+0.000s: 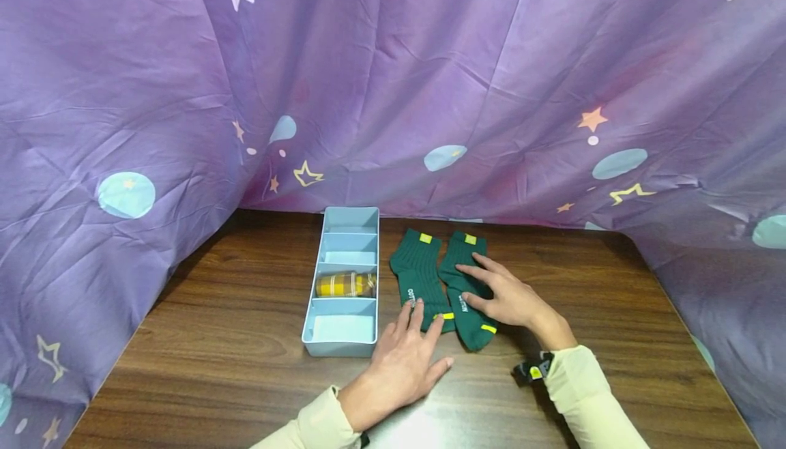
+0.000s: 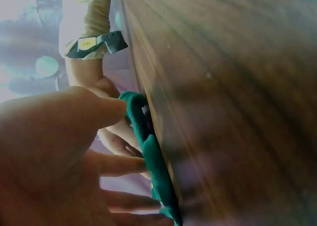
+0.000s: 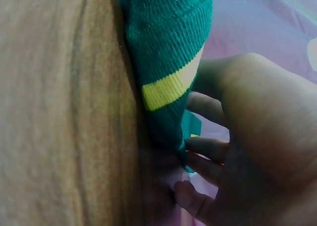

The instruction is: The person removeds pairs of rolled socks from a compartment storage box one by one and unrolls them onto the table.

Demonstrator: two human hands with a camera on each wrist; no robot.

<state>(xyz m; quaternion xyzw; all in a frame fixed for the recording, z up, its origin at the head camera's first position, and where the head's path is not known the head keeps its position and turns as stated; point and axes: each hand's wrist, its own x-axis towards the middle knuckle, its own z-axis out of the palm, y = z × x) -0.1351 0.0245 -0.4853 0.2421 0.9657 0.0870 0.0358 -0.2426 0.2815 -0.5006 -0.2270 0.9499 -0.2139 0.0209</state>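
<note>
Two green socks lie side by side under a pair of loosely spread hands.
From where I stand, the left sock [image 1: 417, 265] and right sock [image 1: 457, 282] lie on the counter [image 1: 233, 326], right of centre in the frame, cuffs away from the person, perhaps so both can be smoothed flat. The left hand [image 1: 405, 364], lower centre, has its fingers apart, tips at its sock's toe end; the right hand [image 1: 506, 297], fanned wide, reaches across the other, seemingly to steady it; neither grips. Just left, one compartment of the blue tray [image 1: 340, 349] holds a yellow plaid bundle [image 1: 334, 285], its walls likely keeping it tidy.
</note>
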